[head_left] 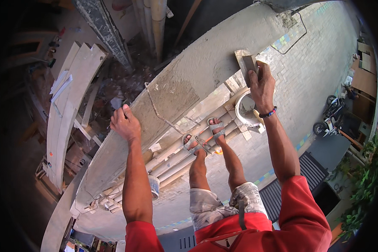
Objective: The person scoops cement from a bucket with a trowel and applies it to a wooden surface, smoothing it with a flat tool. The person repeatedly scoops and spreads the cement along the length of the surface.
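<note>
Head view shows us one float (242,60), two hands, two sandals (216,127), one white bucket (237,111), one greyish bucket (155,187) and one motorbike (328,116). The float sits at upper middle, against the grey plastered wall (235,35), near the edge nearer the paving (302,71); its flat plate is pale and cement-smeared, its block-like handle darker. Our right hand (262,88) pinches that handle between thumb and fingers. Our left hand (127,124) has its fingers curled at the wall's opposite edge; we cannot tell whether they grip it. Between the hands, the wall has a rougher, browner patch (174,94), crossed by a bent rod (170,125). We see the sandals on long poles (174,163), the white bucket just beyond them, and green leaves (367,189) at lower right.
</note>
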Demonstrator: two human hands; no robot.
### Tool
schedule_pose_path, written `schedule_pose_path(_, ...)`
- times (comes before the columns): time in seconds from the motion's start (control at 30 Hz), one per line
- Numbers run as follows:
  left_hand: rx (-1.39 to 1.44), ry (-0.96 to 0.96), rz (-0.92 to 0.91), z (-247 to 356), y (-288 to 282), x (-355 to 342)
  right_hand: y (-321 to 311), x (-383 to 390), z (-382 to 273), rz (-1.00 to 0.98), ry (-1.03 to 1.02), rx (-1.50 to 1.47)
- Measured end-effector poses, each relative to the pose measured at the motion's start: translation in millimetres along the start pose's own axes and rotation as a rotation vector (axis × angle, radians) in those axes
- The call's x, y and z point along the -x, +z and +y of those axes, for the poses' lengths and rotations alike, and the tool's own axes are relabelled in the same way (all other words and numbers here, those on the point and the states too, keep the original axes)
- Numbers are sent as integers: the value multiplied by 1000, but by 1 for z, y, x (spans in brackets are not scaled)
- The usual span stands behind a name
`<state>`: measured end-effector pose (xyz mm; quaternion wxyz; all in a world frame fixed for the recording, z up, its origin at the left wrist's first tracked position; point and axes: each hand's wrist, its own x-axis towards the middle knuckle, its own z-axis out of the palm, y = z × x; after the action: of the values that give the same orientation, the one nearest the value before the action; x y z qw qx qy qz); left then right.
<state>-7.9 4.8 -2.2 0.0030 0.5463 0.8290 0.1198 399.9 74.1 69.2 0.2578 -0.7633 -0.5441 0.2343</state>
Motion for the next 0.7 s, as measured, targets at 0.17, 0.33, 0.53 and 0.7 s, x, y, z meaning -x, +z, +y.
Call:
schedule_pose_path(0.17,-8,-9,-6,5,2,-1,68,67,-46,-168,-331,-3)
schedule_pose_path(0.33,-4,-18,-37,1,0,2,38,120,-21,-442,-426,62)
schedule_pose_path(0.53,-22,-11,-15,-1,-2,3,-10,74,-4,-163,-221,4)
schedule_pose_path(0.7,12,-6,-13,6,-1,-2,28,20,-37,-51,-2,-122)
